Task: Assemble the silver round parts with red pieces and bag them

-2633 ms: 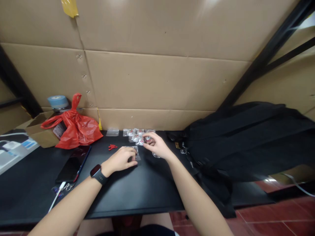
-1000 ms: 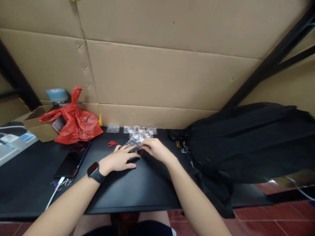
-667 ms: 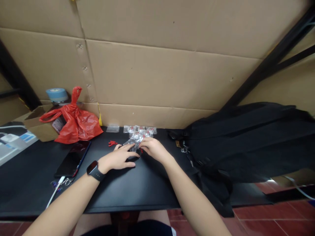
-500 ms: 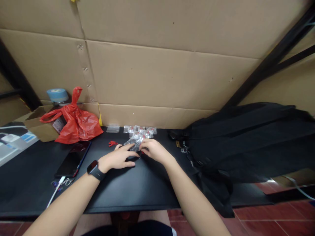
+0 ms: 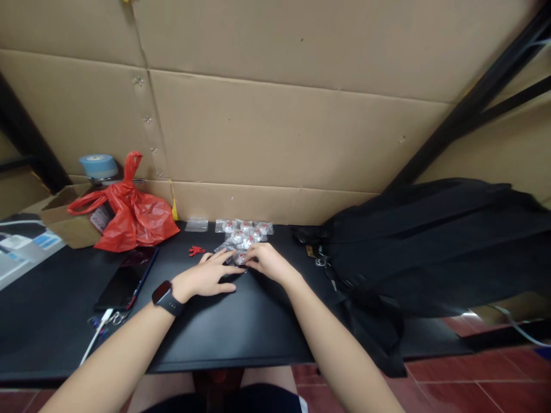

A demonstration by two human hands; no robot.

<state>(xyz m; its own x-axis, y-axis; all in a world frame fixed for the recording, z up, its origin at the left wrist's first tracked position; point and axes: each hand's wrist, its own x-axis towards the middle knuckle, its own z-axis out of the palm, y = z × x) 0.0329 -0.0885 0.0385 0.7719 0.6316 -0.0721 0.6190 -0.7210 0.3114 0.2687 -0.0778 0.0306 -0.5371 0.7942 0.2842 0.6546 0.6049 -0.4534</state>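
Several small clear packets with round silvery and red contents [image 5: 244, 232] lie grouped near the cardboard wall. One such packet [image 5: 239, 258] lies at the near end of the group, between my hands. My left hand [image 5: 210, 274], with a black watch on its wrist, has its fingers spread, the fingertips at this packet's left side. From the right, my right hand [image 5: 264, 259] has thumb and forefinger closed at the packet's right edge. Left of the group are a small red tangle [image 5: 197, 250] and flat clear bags [image 5: 197, 225].
A black phone [image 5: 127, 279] with a white cable lies at left, before a tied red bag [image 5: 138, 221] and a cardboard box [image 5: 71, 226]. A black backpack [image 5: 430, 246] covers the right side, with keys [image 5: 321, 261] beside it.
The near packet's round silvery contents now show between my hands, and the red bit that showed under my right fingertips is gone from there. My hands have barely moved.
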